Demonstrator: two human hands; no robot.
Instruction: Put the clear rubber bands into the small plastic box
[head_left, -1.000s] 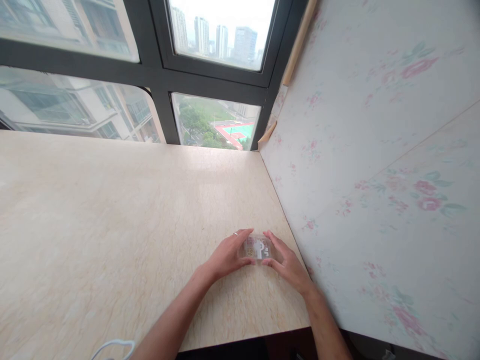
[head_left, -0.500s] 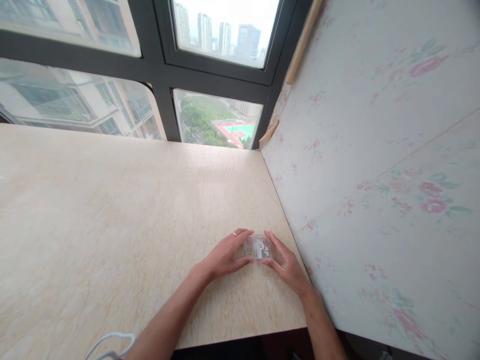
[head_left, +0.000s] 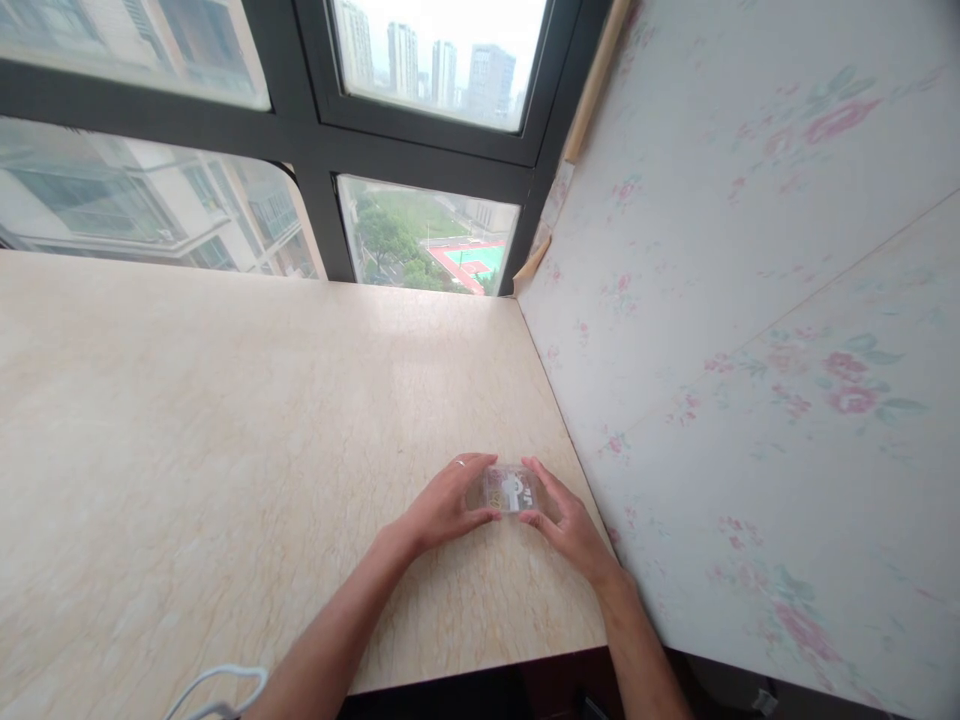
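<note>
A small clear plastic box point(head_left: 511, 489) with a white printed figure and lettering lies on the marble-patterned counter point(head_left: 247, 440), near its right end. My left hand point(head_left: 450, 507) grips the box's left side, thumb at the near edge and fingers at the far edge; a ring shows on one finger. From the right, my right hand point(head_left: 566, 525) holds the box in the same way, with thumb and fingers on its near and far edges. What the box contains is too small to make out.
A wall with floral paper point(head_left: 720, 400) rises close beside my right arm. Dark-framed windows point(head_left: 300, 150) stand along the counter's back edge. A white cable point(head_left: 225, 672) loops near my left forearm. The counter's front edge point(head_left: 480, 668) runs below my hands.
The view has shifted slightly, so everything sits a little further left. Both hands keep their hold on the box, which looks a touch flatter and clearer now.
</note>
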